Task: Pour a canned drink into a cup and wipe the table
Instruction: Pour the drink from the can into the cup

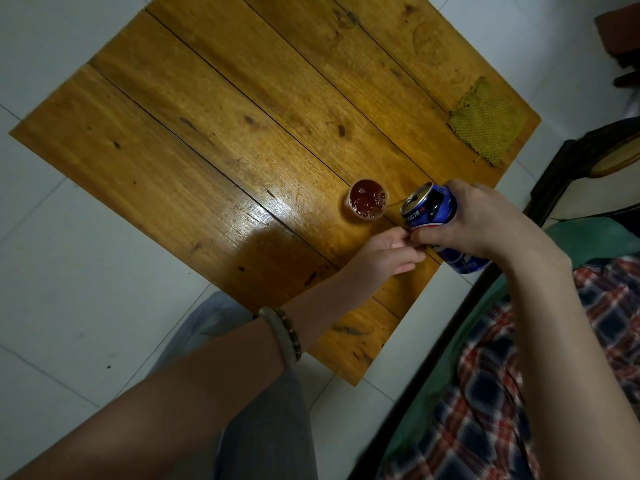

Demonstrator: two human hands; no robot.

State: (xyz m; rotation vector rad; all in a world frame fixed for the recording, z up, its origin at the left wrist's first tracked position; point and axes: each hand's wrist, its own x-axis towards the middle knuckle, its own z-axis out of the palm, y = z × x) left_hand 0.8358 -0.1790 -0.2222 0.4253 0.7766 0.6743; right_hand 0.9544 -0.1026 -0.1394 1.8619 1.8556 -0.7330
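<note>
The right hand (485,220) is wrapping its fingers and thumb round the blue drink can (429,209) and is holding it tipped over, with the open end pointing at the small clear cup (367,200). The can is hanging in the air just beside the cup, over the edge of the wooden table (207,133) nearest the person. The cup is standing on the table near the middle of that edge. It is holding brown drink with bubbles, almost up to the rim.

The left hand (384,254) is lying under the can with its fingers stretched out flat, touching the right thumb and perhaps the can.

The pouring looks nearly done. To do it well, the person should be tipping the can slowly, keeping the opening right over the cup, and lifting it back up before the drink runs over. The cup is small and light, so a bump could be knocking it over.

The yellow-green cloth (485,121) is lying flat at the right corner of the table, well apart from the cup, waiting for the wiping.

A thin line is showing between the can and the cup. I cannot tell if it is drink or a crack in the wood. The left fingertips are hiding behind the right thumb. The far corner of the table is cut off.
</note>
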